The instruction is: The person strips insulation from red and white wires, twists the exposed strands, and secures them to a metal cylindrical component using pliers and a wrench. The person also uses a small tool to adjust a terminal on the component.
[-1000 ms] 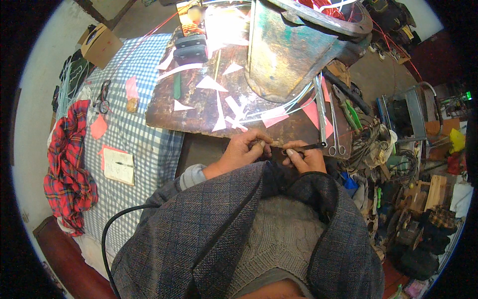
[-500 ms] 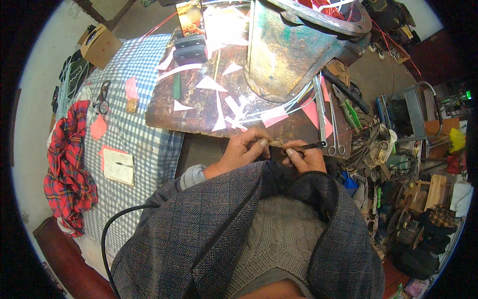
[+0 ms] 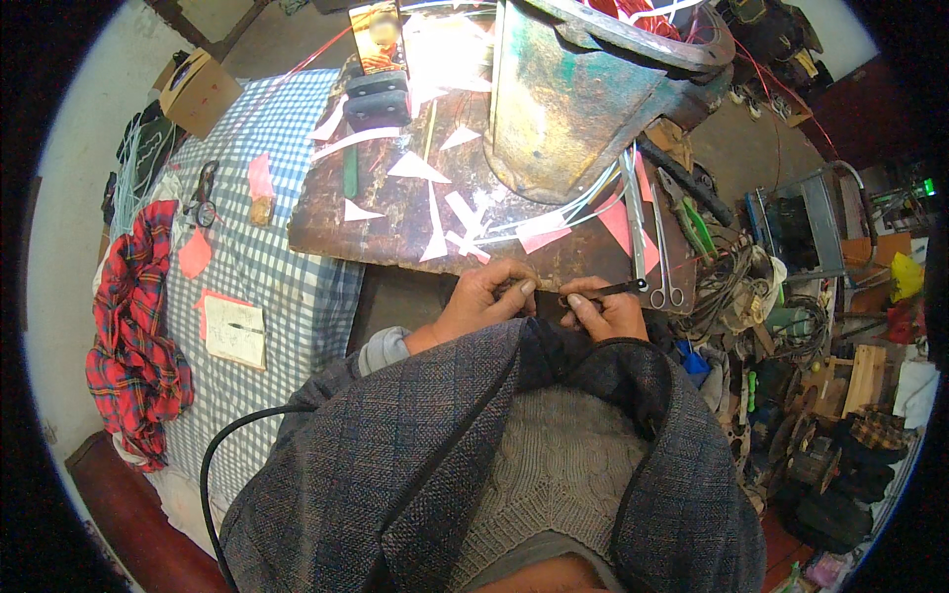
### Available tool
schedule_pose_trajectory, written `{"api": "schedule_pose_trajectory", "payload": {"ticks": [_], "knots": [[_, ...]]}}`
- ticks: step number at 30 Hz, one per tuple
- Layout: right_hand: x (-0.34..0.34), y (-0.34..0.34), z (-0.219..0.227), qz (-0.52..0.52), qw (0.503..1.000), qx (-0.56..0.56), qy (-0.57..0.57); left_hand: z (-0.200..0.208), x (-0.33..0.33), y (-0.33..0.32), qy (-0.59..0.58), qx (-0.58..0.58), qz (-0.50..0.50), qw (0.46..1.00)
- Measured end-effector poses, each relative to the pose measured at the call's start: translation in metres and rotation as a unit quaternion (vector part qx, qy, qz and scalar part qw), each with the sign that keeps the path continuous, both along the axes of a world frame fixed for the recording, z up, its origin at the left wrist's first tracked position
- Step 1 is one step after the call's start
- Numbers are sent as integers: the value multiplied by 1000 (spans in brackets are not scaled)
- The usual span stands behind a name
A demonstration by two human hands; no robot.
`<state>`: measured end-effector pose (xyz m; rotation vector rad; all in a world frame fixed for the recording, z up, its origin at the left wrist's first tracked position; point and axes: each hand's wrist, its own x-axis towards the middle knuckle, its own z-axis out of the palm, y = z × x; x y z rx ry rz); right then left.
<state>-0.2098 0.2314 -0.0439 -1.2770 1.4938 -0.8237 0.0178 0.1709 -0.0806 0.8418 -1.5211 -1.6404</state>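
Both my hands meet in front of me at the near edge of the worn brown table. My left hand [image 3: 491, 296] is closed, thumb pressed to the fingers. Whatever it pinches is too small or hidden to make out. Close to its right, my right hand [image 3: 605, 314] is closed around a slim black tool [image 3: 625, 288]. The rear end of that tool, with a small hole, sticks out to the right; its working end is hidden by my fingers. Just past the hands, white and pink paper scraps [image 3: 546, 234] lie on the table [image 3: 395, 233].
A worn metal motor housing [image 3: 573, 109] with red wire [image 3: 638, 15] stands at the back. Right of it lie a metal strip [image 3: 634, 222], scissor-handled forceps [image 3: 666, 282] and green-handled pliers [image 3: 695, 222]. Left are a checked cloth [image 3: 297, 296], a notebook [image 3: 235, 336] and a plaid shirt [image 3: 138, 336].
My left hand has shifted slightly and its fingers are curled in more. My right hand keeps the black tool in nearly the same place.
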Motion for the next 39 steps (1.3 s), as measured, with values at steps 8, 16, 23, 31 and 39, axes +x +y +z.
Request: {"api": "schedule_pose_trajectory", "payload": {"ticks": [8, 16, 23, 31, 39], "knots": [[1, 0, 0, -6, 1000, -2, -12, 3, 0, 0, -5, -21, -6, 1000], [3, 0, 2, 0, 1000, 4, 12, 6, 2, 2, -14, -9, -11, 1000], [4, 0, 2, -1, 1000, 7, 4, 4, 3, 2, -18, 12, -14, 1000], [2, -1, 6, 9, 999, 45, 0, 4, 3, 1, -23, 9, -20, 999], [3, -1, 2, -6, 1000, 8, -1, 4, 1, 2, -28, 37, -25, 999]]}}
